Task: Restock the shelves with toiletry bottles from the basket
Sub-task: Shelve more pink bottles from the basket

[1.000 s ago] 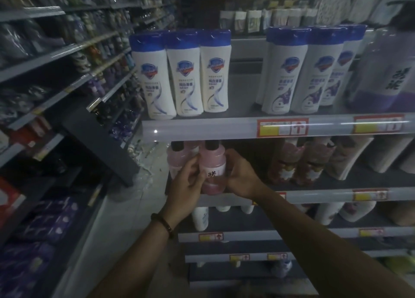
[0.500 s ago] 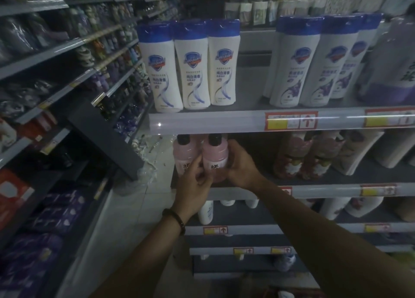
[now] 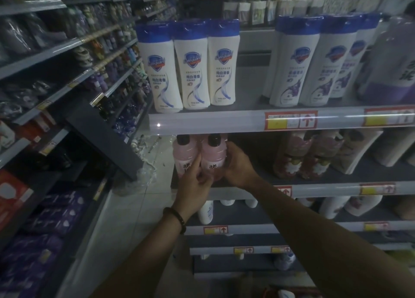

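Item: two pink toiletry bottles with black caps, standing upright and touching side by side at the left end of the second shelf (image 3: 325, 191), directly beneath the top shelf (image 3: 224, 122). The right pink bottle (image 3: 213, 157) was held between both hands: the right hand (image 3: 239, 166) wrapped around its right side, the left hand (image 3: 194, 183) closed with fingertips pinching its lower front, partly overlapping the left pink bottle (image 3: 184, 156). Whether the held bottle's base rested fully on the second shelf could not be told, the hands covering it. A dark bead bracelet (image 3: 176, 218) sat on the left wrist. On the top shelf, straight above the pink bottles, stood three white bottles with blue caps (image 3: 190, 71); a second group of blue-capped white bottles (image 3: 314, 64) stood further right on the same shelf. To the right of the pink bottles on the second shelf, well apart, stood brown floral bottles (image 3: 307, 156). Red and yellow price labels (image 3: 290, 120) fronted the top shelf edge. Lighting dim; basket not identifiable.
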`<state>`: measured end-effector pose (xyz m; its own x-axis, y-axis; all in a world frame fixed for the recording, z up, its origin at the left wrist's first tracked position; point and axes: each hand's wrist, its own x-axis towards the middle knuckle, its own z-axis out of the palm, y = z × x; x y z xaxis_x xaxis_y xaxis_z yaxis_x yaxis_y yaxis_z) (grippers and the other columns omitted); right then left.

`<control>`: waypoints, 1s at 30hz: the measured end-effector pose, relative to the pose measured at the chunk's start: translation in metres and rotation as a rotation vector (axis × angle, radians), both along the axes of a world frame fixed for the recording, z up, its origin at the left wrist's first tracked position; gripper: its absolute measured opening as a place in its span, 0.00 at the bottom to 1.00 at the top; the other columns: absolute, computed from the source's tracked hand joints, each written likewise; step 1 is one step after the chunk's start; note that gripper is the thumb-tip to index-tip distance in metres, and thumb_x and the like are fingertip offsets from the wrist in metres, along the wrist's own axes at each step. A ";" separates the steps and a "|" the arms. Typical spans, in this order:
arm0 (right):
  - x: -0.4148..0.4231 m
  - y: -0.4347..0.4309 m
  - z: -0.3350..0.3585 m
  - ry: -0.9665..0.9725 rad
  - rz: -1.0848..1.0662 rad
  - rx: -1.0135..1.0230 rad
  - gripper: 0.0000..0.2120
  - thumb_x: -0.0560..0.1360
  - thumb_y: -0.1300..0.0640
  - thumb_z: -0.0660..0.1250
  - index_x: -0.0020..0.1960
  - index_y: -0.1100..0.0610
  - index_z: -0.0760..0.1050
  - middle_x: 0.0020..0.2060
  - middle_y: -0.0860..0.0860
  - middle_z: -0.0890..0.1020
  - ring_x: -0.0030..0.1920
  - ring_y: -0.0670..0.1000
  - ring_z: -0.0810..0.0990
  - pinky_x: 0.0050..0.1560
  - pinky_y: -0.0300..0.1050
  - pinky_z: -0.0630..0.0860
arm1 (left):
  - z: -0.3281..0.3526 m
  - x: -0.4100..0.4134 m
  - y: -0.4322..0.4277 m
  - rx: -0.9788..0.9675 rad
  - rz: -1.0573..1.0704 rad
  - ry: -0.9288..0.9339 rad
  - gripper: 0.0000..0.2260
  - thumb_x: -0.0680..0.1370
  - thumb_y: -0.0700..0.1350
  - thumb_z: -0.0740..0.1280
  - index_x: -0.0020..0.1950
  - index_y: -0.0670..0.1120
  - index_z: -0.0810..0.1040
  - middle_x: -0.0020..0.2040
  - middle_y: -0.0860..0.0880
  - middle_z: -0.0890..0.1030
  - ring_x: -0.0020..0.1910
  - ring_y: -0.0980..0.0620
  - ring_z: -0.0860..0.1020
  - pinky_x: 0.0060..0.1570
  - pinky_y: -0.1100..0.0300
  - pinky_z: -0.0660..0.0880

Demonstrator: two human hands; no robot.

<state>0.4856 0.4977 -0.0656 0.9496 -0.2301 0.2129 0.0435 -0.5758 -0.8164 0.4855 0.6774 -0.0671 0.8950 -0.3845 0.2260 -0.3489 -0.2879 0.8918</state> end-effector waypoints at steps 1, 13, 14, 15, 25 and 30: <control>0.001 0.000 0.000 0.005 -0.006 -0.005 0.41 0.60 0.44 0.87 0.69 0.44 0.73 0.62 0.44 0.82 0.59 0.46 0.82 0.59 0.48 0.84 | 0.000 0.000 0.000 0.008 0.006 -0.005 0.34 0.82 0.38 0.69 0.83 0.59 0.63 0.67 0.51 0.82 0.64 0.54 0.80 0.54 0.77 0.74; 0.001 0.002 -0.009 0.100 -0.049 0.064 0.38 0.66 0.51 0.86 0.70 0.51 0.71 0.61 0.46 0.81 0.54 0.44 0.82 0.46 0.31 0.78 | -0.004 -0.010 -0.003 -0.073 0.058 0.002 0.31 0.81 0.38 0.71 0.80 0.60 0.66 0.70 0.54 0.80 0.69 0.57 0.78 0.63 0.68 0.77; 0.000 0.003 -0.010 0.098 -0.060 0.065 0.37 0.67 0.50 0.86 0.70 0.51 0.71 0.61 0.46 0.82 0.56 0.46 0.82 0.47 0.33 0.79 | -0.003 -0.012 -0.003 -0.079 0.079 0.011 0.30 0.81 0.38 0.71 0.78 0.61 0.68 0.69 0.54 0.80 0.68 0.57 0.79 0.62 0.70 0.77; 0.000 0.005 -0.011 0.093 -0.071 0.061 0.37 0.66 0.48 0.86 0.69 0.50 0.71 0.61 0.46 0.82 0.56 0.47 0.83 0.49 0.36 0.81 | -0.003 -0.013 -0.004 -0.086 0.099 0.019 0.29 0.81 0.39 0.71 0.75 0.63 0.68 0.68 0.54 0.81 0.67 0.57 0.79 0.62 0.68 0.78; -0.001 0.016 -0.010 0.101 -0.111 0.050 0.38 0.63 0.42 0.85 0.67 0.47 0.72 0.59 0.46 0.81 0.56 0.48 0.83 0.54 0.50 0.85 | -0.004 -0.016 -0.007 -0.097 0.152 0.022 0.21 0.80 0.36 0.71 0.70 0.53 0.76 0.59 0.52 0.84 0.60 0.53 0.82 0.64 0.50 0.82; -0.004 0.015 -0.008 0.116 -0.087 0.072 0.38 0.66 0.43 0.84 0.69 0.51 0.71 0.62 0.49 0.82 0.58 0.52 0.83 0.57 0.53 0.84 | -0.006 -0.016 -0.008 -0.106 0.145 0.022 0.22 0.78 0.34 0.70 0.67 0.53 0.76 0.59 0.52 0.84 0.61 0.52 0.82 0.63 0.47 0.82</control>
